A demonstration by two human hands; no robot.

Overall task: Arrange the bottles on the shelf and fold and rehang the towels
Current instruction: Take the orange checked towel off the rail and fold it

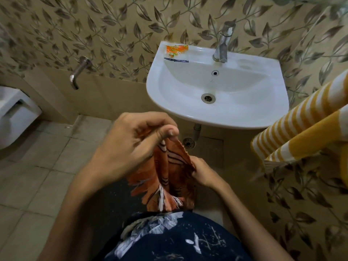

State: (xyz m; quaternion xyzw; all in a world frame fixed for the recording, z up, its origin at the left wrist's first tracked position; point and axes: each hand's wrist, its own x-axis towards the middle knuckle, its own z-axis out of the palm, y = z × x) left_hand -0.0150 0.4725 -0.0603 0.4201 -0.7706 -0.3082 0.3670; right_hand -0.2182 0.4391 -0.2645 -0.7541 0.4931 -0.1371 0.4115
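An orange towel (169, 178) with pale stripes and a fringed end hangs in front of my body, below the sink. My left hand (130, 146) pinches its top edge between thumb and fingers. My right hand (202, 173) grips the towel lower down on its right side. A yellow and white striped towel (301, 127) hangs folded over a rail at the right. No bottles or shelf are in view.
A white wall sink (235, 117) with a chrome tap (223, 46) is straight ahead; an orange sachet (176, 49) lies on its back left rim. A wall spout (78, 73) and a white toilet (15, 113) are at the left. Tiled floor below.
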